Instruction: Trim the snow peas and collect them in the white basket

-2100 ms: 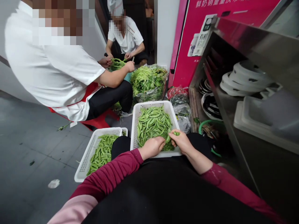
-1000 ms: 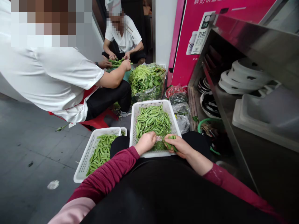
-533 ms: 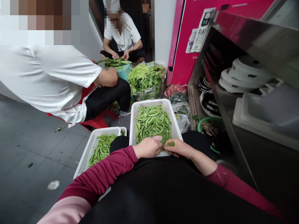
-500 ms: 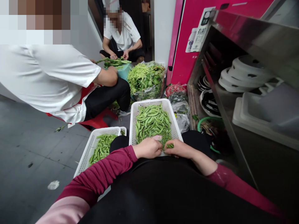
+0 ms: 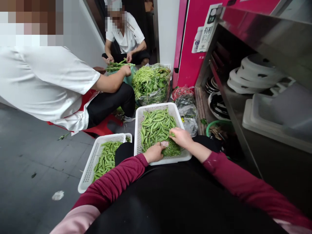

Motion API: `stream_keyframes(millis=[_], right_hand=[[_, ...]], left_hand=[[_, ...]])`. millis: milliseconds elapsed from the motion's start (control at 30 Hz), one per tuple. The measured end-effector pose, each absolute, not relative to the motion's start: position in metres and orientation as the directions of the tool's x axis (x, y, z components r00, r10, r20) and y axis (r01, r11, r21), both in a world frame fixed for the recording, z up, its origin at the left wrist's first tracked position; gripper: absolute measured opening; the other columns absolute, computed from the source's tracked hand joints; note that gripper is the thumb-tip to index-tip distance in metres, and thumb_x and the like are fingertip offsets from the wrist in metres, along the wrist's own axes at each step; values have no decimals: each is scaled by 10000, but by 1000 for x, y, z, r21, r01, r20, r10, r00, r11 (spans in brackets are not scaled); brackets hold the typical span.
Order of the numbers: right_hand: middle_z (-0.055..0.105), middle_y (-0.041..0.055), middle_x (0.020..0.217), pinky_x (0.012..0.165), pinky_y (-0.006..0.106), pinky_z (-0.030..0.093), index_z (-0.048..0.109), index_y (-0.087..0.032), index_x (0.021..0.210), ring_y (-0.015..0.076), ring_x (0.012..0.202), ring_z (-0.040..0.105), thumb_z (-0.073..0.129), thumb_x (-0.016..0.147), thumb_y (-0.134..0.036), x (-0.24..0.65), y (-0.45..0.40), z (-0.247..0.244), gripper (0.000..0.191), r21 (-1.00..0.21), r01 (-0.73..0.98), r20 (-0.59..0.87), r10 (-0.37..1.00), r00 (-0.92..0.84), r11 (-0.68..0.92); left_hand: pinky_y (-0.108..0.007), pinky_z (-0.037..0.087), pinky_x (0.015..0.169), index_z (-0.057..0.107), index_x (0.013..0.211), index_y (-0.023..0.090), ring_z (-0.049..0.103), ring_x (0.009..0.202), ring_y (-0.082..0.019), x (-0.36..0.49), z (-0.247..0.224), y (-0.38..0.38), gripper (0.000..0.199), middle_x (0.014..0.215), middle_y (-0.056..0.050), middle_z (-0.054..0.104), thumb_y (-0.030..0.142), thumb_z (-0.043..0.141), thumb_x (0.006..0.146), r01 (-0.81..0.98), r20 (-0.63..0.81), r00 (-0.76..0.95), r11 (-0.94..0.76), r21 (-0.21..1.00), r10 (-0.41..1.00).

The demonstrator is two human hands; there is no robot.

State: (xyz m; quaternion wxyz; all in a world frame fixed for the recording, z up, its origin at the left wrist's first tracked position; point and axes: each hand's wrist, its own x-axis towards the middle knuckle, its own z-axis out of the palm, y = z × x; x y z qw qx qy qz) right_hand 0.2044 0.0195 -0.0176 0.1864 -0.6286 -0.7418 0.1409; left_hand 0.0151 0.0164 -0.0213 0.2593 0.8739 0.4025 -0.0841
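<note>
A white perforated basket [image 5: 137, 130] rests against my lap with green pea pods [image 5: 156, 125] in it. Fine green trimmings [image 5: 172, 149] lie at its near right corner. My right hand [image 5: 182, 137] is over the basket's right side, fingers pinched on a green pea pod whose end shows at the fingertips. My left hand [image 5: 155, 152] lies low at the near edge, thumb and bent fingers apart, beside a small pink-and-white patterned patch [image 5: 164, 143]. No held thing shows in it.
A second white basket [image 5: 89, 169] of pods stands on the floor at left. A co-worker [image 5: 53, 78] sits on a red stool [image 5: 102, 126]; another person [image 5: 125, 35] handles green stalks beyond. Bagged leafy greens [image 5: 152, 81] stand ahead. A metal shelf [image 5: 234, 110] is at right.
My hands have parted: the right moved up and away over the basket with a pod, the left stayed near the front edge. The seated co-worker's arm reached forward.
</note>
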Motion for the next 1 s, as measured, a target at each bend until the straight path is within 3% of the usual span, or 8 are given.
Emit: stream_keyframes(millis=[100, 167, 267, 367, 500, 767, 900, 1000], right_hand=[[611, 84, 837, 650, 263, 393, 600, -181, 809, 190, 779, 575, 476, 764, -143, 184, 33, -30, 137, -217, 912, -54, 929, -367, 348], [608, 83, 815, 629, 253, 385, 610, -175, 768, 180, 746, 579, 477, 758, -119, 177, 38, -35, 145, -216, 909, -65, 924, -378, 357], [596, 73, 895, 619, 250, 382, 611, -194, 847, 176, 769, 576, 459, 788, -161, 181, 39, -34, 165, -210, 909, -51, 925, -378, 360], [578, 30, 978, 641, 233, 381, 590, -240, 935, 158, 821, 565, 472, 806, -245, 192, 30, -26, 176, -295, 881, 29, 925, -378, 369], [597, 8, 916, 650, 213, 377, 604, -240, 898, 140, 815, 560, 498, 796, -247, 200, 11, -16, 147, -449, 804, 150, 920, -363, 390], [611, 19, 836, 623, 225, 386, 619, -233, 849, 143, 757, 564, 525, 765, -186, 197, -4, -12, 135, -546, 724, 281, 906, -316, 422], [611, 28, 799, 658, 241, 411, 626, -211, 800, 146, 755, 565, 537, 751, -181, 190, -9, -6, 106, -702, 561, 314, 898, -308, 438], [610, 23, 744, 647, 258, 425, 621, -196, 761, 148, 700, 564, 571, 731, -248, 189, -12, 2, 78, -859, 408, 300, 950, -88, 309]], left_hand=[[-233, 423, 687, 645, 835, 176, 553, 706, -143, 18, -21, 16, 217, 784, -48, 606, 222, 484, 697, 761, -396, 645, -498, 416, 654], [-211, 413, 614, 624, 688, 151, 526, 599, -115, 17, -20, 16, 193, 634, -28, 589, 238, 456, 724, 775, -415, 612, -406, 484, 673], [-194, 377, 485, 568, 681, 129, 463, 461, -80, 14, -17, 19, 268, 580, -13, 558, 281, 373, 783, 754, -410, 518, -174, 634, 750], [-184, 318, 379, 518, 764, 133, 406, 374, -62, 15, -8, 23, 325, 591, 7, 534, 354, 288, 824, 634, -411, 487, 13, 773, 770], [-171, 301, 371, 488, 709, 139, 379, 361, -50, 23, 3, 25, 295, 529, 36, 478, 368, 330, 808, 517, -317, 567, -30, 855, 760], [-169, 274, 367, 465, 678, 152, 351, 350, -46, 24, 13, 23, 198, 489, 58, 423, 276, 334, 761, 425, -316, 619, 32, 905, 719], [-181, 245, 381, 449, 575, 147, 309, 346, -48, 23, 12, 23, 201, 414, 64, 349, 228, 342, 725, 458, -353, 589, 59, 887, 727], [-191, 258, 410, 475, 543, 140, 305, 364, -54, 19, 0, 24, 209, 396, 63, 327, 209, 368, 708, 606, -401, 517, 8, 796, 757]])
